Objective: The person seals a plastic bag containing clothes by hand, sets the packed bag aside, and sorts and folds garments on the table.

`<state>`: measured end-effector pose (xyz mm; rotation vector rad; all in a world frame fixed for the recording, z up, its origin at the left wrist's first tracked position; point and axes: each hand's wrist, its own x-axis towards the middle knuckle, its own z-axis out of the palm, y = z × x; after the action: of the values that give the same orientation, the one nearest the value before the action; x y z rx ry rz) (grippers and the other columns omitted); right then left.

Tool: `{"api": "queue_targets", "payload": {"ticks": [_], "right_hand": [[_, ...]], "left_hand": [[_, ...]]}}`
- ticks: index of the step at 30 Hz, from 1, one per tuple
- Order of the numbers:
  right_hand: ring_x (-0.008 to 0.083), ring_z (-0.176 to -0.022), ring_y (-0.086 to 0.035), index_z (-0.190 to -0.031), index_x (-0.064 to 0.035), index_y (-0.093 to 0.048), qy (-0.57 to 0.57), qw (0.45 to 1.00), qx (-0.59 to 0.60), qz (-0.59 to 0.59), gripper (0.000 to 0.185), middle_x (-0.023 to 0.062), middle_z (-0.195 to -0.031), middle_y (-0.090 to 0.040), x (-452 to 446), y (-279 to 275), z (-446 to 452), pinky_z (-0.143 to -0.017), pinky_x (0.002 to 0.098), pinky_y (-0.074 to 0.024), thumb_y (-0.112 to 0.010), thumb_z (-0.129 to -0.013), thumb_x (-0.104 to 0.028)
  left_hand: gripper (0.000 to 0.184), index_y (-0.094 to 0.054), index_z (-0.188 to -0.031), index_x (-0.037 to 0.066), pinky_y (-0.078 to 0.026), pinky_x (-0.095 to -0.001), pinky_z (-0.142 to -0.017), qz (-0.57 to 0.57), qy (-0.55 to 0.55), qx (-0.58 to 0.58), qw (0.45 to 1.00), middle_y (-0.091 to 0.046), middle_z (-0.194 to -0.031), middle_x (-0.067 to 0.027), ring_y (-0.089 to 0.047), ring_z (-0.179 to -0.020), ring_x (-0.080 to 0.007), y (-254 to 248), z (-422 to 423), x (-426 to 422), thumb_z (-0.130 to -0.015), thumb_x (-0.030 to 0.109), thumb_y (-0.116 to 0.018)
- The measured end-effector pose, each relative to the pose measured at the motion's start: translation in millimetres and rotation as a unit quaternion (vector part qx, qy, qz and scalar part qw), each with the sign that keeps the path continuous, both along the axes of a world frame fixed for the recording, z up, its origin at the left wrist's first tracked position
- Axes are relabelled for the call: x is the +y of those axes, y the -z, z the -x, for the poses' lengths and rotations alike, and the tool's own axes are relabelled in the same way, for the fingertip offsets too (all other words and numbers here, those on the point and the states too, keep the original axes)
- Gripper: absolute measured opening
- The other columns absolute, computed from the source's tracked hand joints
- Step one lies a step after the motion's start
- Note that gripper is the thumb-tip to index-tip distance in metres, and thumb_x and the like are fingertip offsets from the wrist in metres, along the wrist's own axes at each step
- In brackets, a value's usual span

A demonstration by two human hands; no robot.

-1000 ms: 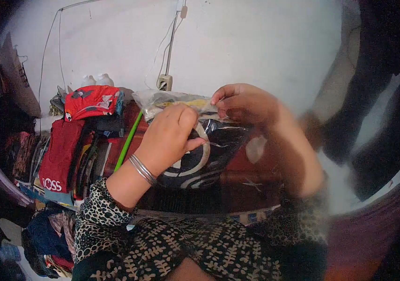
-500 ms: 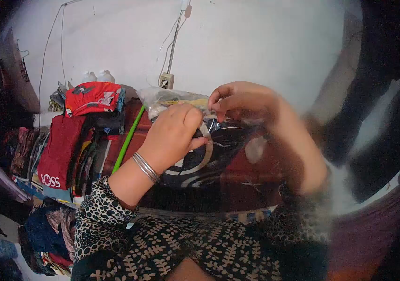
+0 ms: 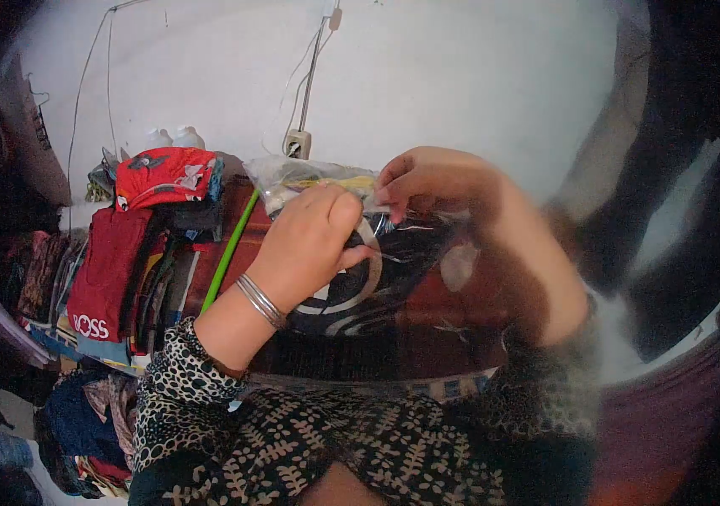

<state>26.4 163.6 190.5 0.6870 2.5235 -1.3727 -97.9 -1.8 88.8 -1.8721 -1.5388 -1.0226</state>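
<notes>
A dark garment (image 3: 351, 325) with a pale ring-shaped print lies in front of me inside a glossy clear plastic bag (image 3: 411, 244). My left hand (image 3: 314, 240) is closed at the bag's upper part, thumb pointing right; its other fingertips are hidden. At the bag's upper edge, my right hand (image 3: 432, 181) has thumb and fingers pinched together on the plastic. Directly behind my left hand is another clear plastic bag (image 3: 276, 181) with yellow and pale contents.
To the left are a red printed cloth (image 3: 166, 177), a maroon garment (image 3: 107, 261) marked BOSS and rows of folded clothes. A green stick (image 3: 232, 253) leans beside my left wrist. A power socket (image 3: 298, 145) hangs on the wall. More clothes (image 3: 90, 422) are piled at lower left.
Both hands stay almost in place. The right fingers have shifted very slightly at the plastic edge, and the view has moved a little.
</notes>
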Motion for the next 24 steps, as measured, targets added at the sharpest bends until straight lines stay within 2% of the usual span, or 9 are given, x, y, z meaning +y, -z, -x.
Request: {"api": "queue_targets", "payload": {"ticks": [1, 3, 10, 15, 19, 21, 22, 24], "right_hand": [[0.0095, -0.062, -0.055, -0.099, -0.0047, -0.067, 0.0, 1.0, 0.0, 0.0, 0.032, 0.0024, -0.077, -0.068, 2.2, 1.0, 1.0, -0.053, 0.024, -0.0402, -0.07, -0.077, -0.027], [0.0093, -0.062, -0.054, -0.093, -0.0046, -0.069, -0.012, 0.998, -0.022, -0.053, 0.03, 0.0013, -0.073, -0.067, 6.8, 4.3, 3.6, -0.053, 0.024, -0.0391, -0.069, -0.075, -0.029], [0.0098, -0.062, -0.055, -0.09, -0.0048, -0.07, 0.006, 0.997, -0.022, -0.073, 0.03, 0.0001, -0.068, -0.064, 1.9, 3.8, 1.1, -0.055, 0.0267, -0.0416, -0.068, -0.073, -0.029], [0.0123, -0.061, -0.055, -0.086, -0.0056, -0.07, -0.011, 0.99, -0.042, -0.133, 0.029, 0.0004, -0.066, -0.063, 10.9, 11.1, 7.2, -0.057, 0.0287, -0.0429, -0.071, -0.072, -0.031], [0.0135, -0.062, -0.056, -0.082, -0.0056, -0.07, -0.01, 0.983, -0.061, -0.17, 0.027, 0.0015, -0.066, -0.064, -0.7, 2.1, 6.0, -0.059, 0.0298, -0.0439, -0.07, -0.073, -0.031], [0.0102, -0.057, -0.053, -0.078, -0.0055, -0.065, -0.03, 0.974, -0.067, -0.214, 0.018, 0.0006, -0.066, -0.062, -5.8, -1.8, 4.0, -0.053, 0.0269, -0.0409, -0.068, -0.081, -0.023], [0.0102, -0.057, -0.053, -0.078, -0.0055, -0.065, -0.03, 0.974, -0.067, -0.213, 0.018, 0.0006, -0.066, -0.062, -5.3, -0.5, 2.4, -0.053, 0.0269, -0.0409, -0.068, -0.081, -0.023], [0.014, -0.064, -0.06, -0.079, -0.0046, -0.068, -0.028, 0.975, -0.026, -0.218, 0.023, 0.0038, -0.068, -0.068, -5.5, 1.7, -1.5, -0.063, 0.0319, -0.0471, -0.069, -0.075, -0.027]], "left_hand": [[0.048, -0.048, -0.091, 0.004, -0.045, -0.0427, -0.072, 0.0, 0.0, 0.0, 1.0, -0.054, -0.086, -0.013, -0.056, -0.082, -0.0352, -0.5, -0.4, -1.1, -0.063, 0.025, -0.082], [0.054, -0.048, -0.1, 0.002, -0.047, -0.0443, -0.083, 0.055, -0.01, -0.007, 0.998, -0.056, -0.1, -0.0172, -0.056, -0.097, -0.0374, -2.4, -0.9, -3.9, -0.062, 0.021, -0.081], [0.052, -0.052, -0.105, 0.005, -0.046, -0.0429, -0.081, 0.041, -0.008, -0.004, 0.999, -0.055, -0.099, -0.014, -0.056, -0.095, -0.0349, -4.1, -2.5, -4.1, -0.063, 0.02, -0.08], [0.042, -0.058, -0.098, 0.006, -0.046, -0.0422, -0.08, 0.04, 0.011, 0.003, 0.999, -0.054, -0.095, -0.0113, -0.056, -0.093, -0.0326, -4.5, -1.5, -3.7, -0.063, 0.019, -0.078], [0.043, -0.062, -0.099, 0.007, -0.047, -0.0407, -0.075, 0.011, 0.018, 0.013, 1.0, -0.055, -0.088, -0.0089, -0.057, -0.086, -0.0306, -4.9, -0.2, -2.3, -0.064, 0.023, -0.08], [0.042, -0.062, -0.098, 0.007, -0.047, -0.0404, -0.074, 0.032, 0.009, 0.009, 0.999, -0.056, -0.087, -0.0085, -0.057, -0.086, -0.0305, -4.9, -0.4, -2.7, -0.063, 0.022, -0.08], [0.042, -0.062, -0.098, 0.007, -0.047, -0.0404, -0.074, 0.033, 0.01, 0.009, 0.999, -0.056, -0.087, -0.0085, -0.057, -0.086, -0.0305, -5.0, -0.3, -2.6, -0.063, 0.022, -0.08], [0.041, -0.062, -0.098, 0.007, -0.047, -0.0403, -0.074, 0.023, 0.012, 0.011, 1.0, -0.056, -0.086, -0.0084, -0.057, -0.085, -0.0304, -5.2, -0.6, -3.0, -0.063, 0.022, -0.08]]}}
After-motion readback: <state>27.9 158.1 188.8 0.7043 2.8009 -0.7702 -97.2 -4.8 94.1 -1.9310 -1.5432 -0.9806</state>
